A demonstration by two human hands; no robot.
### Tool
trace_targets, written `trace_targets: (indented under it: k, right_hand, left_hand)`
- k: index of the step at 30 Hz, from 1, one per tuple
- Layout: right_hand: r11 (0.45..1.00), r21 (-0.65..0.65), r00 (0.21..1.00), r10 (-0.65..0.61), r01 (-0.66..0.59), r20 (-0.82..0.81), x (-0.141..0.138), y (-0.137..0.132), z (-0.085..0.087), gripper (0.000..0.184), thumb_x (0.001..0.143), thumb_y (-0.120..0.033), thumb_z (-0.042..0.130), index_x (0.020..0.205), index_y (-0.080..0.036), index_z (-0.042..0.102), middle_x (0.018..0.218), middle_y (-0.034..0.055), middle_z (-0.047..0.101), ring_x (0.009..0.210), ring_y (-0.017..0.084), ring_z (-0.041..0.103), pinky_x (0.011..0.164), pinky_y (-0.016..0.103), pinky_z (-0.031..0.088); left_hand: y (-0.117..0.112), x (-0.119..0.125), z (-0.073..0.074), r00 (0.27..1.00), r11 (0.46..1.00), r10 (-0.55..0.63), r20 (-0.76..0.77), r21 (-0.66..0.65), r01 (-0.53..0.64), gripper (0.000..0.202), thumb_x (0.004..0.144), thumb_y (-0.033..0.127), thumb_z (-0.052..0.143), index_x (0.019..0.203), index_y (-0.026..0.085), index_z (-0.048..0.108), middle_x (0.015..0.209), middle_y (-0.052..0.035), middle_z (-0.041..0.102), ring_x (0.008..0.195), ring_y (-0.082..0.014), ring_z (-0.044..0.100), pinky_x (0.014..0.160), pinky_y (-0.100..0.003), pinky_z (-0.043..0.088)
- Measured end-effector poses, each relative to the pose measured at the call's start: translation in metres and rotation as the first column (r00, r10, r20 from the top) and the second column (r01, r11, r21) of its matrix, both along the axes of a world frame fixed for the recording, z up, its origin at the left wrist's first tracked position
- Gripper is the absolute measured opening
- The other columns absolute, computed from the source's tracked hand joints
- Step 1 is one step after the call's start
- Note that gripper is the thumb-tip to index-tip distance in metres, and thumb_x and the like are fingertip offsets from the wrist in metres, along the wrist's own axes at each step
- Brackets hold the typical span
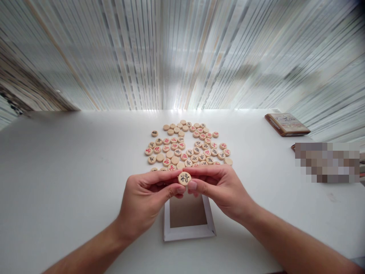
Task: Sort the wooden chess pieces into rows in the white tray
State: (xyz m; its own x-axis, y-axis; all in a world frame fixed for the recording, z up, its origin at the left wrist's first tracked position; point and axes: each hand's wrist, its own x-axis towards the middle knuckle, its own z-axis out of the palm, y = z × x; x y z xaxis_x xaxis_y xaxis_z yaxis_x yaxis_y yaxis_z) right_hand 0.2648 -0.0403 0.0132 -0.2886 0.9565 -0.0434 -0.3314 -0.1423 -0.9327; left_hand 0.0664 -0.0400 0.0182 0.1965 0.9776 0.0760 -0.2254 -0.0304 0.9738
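From my station I see a striped curtain filling the whole back of the view, its foot meeting the far edge of the white desk. The desk runs wide to the left of everything on it, giving me broad open room there, and a good stretch also lies to the right. My left hand and right hand meet at the middle, above the near fringe of the scattered pieces. Below them lies a shallow tray with a white rim and brown inside; its near edge shows fully, its far end hides behind my hands. At the right, a pixelated patch masks something I cannot make out; beyond it a flat brown-edged box sits near the far edge. Round wooden pieces, marked red or black or showing plain faces, spread loosely beyond my hands, with a small gap of white inside the cluster. Both hands' fingers pinch one piece with a black character, held tilted toward me, just above the tray's far end.
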Motion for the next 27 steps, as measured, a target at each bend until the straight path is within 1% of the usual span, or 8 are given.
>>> trace_targets:
  k: [2,5,8,12,17,21,24,27]
  right_hand:
    - [1.000,-0.018,1.000,0.001,-0.001,-0.001,0.0001,0.0001,0.0002,0.043,0.071,-0.017,0.101,0.110,-0.031,0.089,0.082,0.0036,0.085,0.069,0.011,0.072,0.063,0.018,0.061]
    - [1.000,-0.019,1.000,-0.009,0.010,0.007,0.0001,0.0001,0.0018,0.041,0.069,-0.019,0.102,0.107,-0.029,0.090,0.081,0.0048,0.085,0.068,0.014,0.072,0.061,0.022,0.062]
    - [1.000,-0.011,1.000,-0.013,0.014,0.009,0.0004,0.0001,0.0035,0.037,0.070,-0.024,0.102,0.105,-0.027,0.090,0.079,0.0052,0.084,0.065,0.015,0.070,0.059,0.025,0.062]
    - [1.000,-0.024,1.000,0.006,-0.005,0.005,0.0017,0.0004,0.0018,0.035,0.073,-0.027,0.101,0.106,-0.027,0.090,0.078,0.0055,0.083,0.065,0.015,0.071,0.059,0.025,0.061]
    - [0.999,-0.021,0.999,0.040,-0.041,-0.031,0.0018,0.0006,-0.0005,0.027,0.078,-0.028,0.098,0.104,-0.026,0.091,0.073,0.0039,0.081,0.065,0.013,0.071,0.059,0.022,0.059]
    - [1.000,-0.014,1.000,0.025,-0.025,0.002,0.0002,0.0009,0.0024,0.020,0.078,-0.035,0.099,0.092,-0.023,0.092,0.069,0.0049,0.080,0.060,0.013,0.068,0.056,0.023,0.058]
    - [1.000,-0.003,0.998,0.011,-0.011,0.060,-0.0007,0.0012,0.0050,0.025,0.078,-0.042,0.098,0.080,-0.019,0.089,0.066,0.0053,0.078,0.056,0.013,0.065,0.053,0.023,0.056]
    - [1.000,-0.002,0.997,-0.018,0.018,0.071,-0.0012,0.0010,0.0057,0.029,0.076,-0.045,0.098,0.075,-0.018,0.087,0.063,0.0039,0.075,0.054,0.013,0.065,0.052,0.023,0.055]
  left_hand:
    - [0.0003,-0.0001,0.0002,1.000,0.999,-0.005,0.014,-0.048,0.006,0.024,0.076,0.017,0.097,0.097,0.026,0.091,0.077,-0.0028,0.086,0.063,-0.0162,0.082,0.065,-0.018,0.070]
    - [0.0017,-0.0010,0.0004,1.000,0.997,-0.015,0.020,-0.079,0.017,0.022,0.074,0.022,0.099,0.094,0.025,0.091,0.076,-0.0047,0.085,0.062,-0.0181,0.082,0.064,-0.021,0.071]
    - [0.0034,-0.0027,0.0004,0.998,0.996,-0.048,0.029,-0.071,0.050,0.017,0.078,0.025,0.098,0.094,0.025,0.091,0.077,-0.0049,0.086,0.064,-0.0182,0.083,0.065,-0.020,0.071]
    - [0.0050,-0.0047,-0.0003,0.997,0.996,-0.061,0.038,-0.065,0.063,0.011,0.083,0.025,0.095,0.093,0.024,0.091,0.079,-0.0052,0.086,0.066,-0.0175,0.083,0.065,-0.019,0.071]
    - [0.0035,-0.0032,-0.0019,0.999,0.999,-0.039,0.021,0.020,0.039,0.012,0.082,0.020,0.095,0.093,0.022,0.091,0.078,-0.0042,0.086,0.067,-0.0163,0.082,0.067,-0.019,0.070]
    - [0.0003,-0.0020,-0.0037,0.999,0.990,-0.002,-0.047,0.144,0.009,0.017,0.083,0.012,0.092,0.097,0.023,0.091,0.084,-0.0030,0.087,0.069,-0.0157,0.082,0.069,-0.018,0.070]
    - [-0.0001,-0.0019,-0.0023,0.994,0.974,0.019,-0.112,0.227,0.007,0.018,0.088,0.009,0.087,0.100,0.023,0.090,0.083,-0.0020,0.085,0.069,-0.0133,0.081,0.068,-0.016,0.068]
    - [0.0006,-0.0016,0.0002,0.989,0.970,0.017,-0.149,0.243,0.020,0.009,0.091,0.013,0.084,0.097,0.019,0.089,0.084,-0.0037,0.084,0.069,-0.0140,0.079,0.066,-0.019,0.069]
